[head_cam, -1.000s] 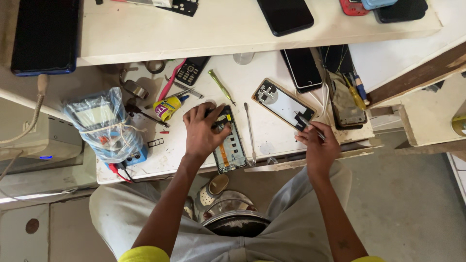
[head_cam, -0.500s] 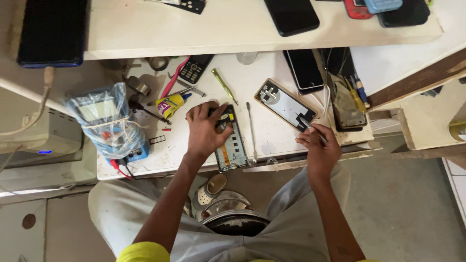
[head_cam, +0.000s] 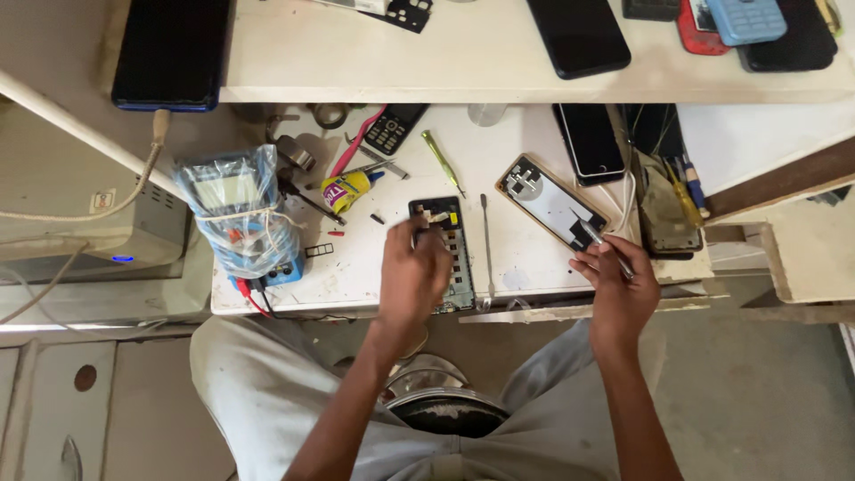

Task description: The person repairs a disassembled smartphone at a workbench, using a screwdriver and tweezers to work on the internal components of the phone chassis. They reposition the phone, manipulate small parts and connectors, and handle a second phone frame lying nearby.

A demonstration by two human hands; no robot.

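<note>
the right hand (head_cam: pixel 619 289) is pinched tight around a thin metal tool (head_cam: pixel 604 240). the tool's tip touches the opened phone back (head_cam: pixel 554 201), which lies flat on the white work table (head_cam: pixel 356 267), just up and left of that hand. the left hand (head_cam: pixel 411 281) is blurry, with fingers loosely curled over the phone frame (head_cam: pixel 445 254) in the middle of the table; i cannot tell if it really grips the frame or only rests on it. to do this well, press the frame flat, keep the tool low and push softly, so nothing slips or scratches. a thin metal pry stick (head_cam: pixel 486 245) lies between the two phone parts. a yellow glue tube (head_cam: pixel 346 190) lies further left.
</note>
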